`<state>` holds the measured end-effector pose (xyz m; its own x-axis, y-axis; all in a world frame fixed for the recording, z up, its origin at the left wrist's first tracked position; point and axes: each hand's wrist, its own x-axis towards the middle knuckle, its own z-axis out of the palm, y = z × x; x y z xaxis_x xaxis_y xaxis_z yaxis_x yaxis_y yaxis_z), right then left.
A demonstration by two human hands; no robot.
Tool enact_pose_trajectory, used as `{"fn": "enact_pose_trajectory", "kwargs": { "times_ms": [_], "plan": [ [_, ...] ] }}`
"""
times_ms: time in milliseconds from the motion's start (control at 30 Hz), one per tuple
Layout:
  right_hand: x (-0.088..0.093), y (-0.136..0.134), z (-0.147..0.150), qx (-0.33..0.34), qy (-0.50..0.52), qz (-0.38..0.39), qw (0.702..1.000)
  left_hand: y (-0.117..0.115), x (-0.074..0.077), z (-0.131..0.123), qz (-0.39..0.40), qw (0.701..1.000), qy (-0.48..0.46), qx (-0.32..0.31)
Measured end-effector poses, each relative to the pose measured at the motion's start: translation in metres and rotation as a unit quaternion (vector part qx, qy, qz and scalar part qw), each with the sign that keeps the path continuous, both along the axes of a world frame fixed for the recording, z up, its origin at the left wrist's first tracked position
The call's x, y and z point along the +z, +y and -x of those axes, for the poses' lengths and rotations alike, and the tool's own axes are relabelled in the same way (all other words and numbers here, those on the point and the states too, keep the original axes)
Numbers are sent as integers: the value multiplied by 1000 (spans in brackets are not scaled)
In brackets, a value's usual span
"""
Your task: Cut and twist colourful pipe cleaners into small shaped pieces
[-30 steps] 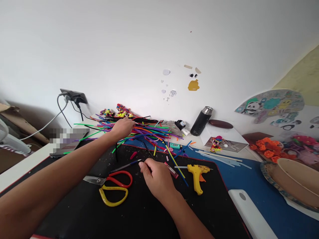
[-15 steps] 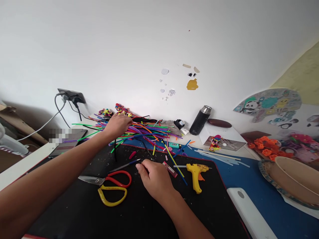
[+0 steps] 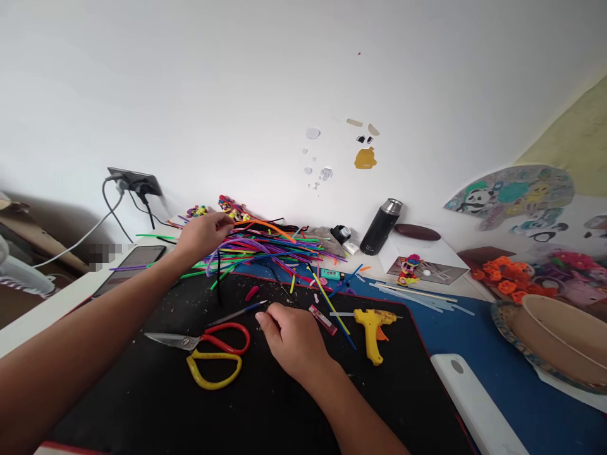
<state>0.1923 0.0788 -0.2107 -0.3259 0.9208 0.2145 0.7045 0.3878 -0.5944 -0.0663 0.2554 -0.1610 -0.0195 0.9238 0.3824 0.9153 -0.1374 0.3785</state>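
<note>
My left hand [image 3: 203, 235] reaches to the left part of a heaped pile of coloured pipe cleaners [image 3: 265, 251]. Thumb and fingertips pinch the end of an orange pipe cleaner [image 3: 270, 226], which stretches rightward over the pile. My right hand [image 3: 296, 341] rests closed on the black mat [image 3: 284, 417], its fingers curled under; what they hold, if anything, is hidden. Left of it lie scissors [image 3: 218, 338] with one red and one yellow handle, and a pen [image 3: 239, 313]. A small pink-red box [image 3: 323, 320] is just right of the knuckles.
A yellow glue gun [image 3: 374, 332] lies on the mat's right, near glue sticks [image 3: 422, 297]. Behind stand a black flask [image 3: 380, 227] and a small pipe-cleaner figure [image 3: 409, 270]. A phone [image 3: 135, 262] is left; a white device [image 3: 474, 398] and a bowl [image 3: 559, 341] are right.
My left hand has moved left and slightly nearer, pulling the orange pipe cleaner up and leftward over the pile. My right hand has stayed in place.
</note>
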Motion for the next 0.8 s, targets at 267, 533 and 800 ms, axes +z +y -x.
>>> {"fn": "enact_pose_trajectory", "kwargs": {
  "times_ms": [267,533,800],
  "plan": [
    [0,2,0,1,66,20,998,-38,-2,-21,35,970,-229,-73],
    [0,12,-7,-47,344,173,922,-89,-12,-56,216,871,-391,-207],
    [0,23,-12,-103,505,206,832,-110,-19,-63,363,821,-341,-281]
  ]
}}
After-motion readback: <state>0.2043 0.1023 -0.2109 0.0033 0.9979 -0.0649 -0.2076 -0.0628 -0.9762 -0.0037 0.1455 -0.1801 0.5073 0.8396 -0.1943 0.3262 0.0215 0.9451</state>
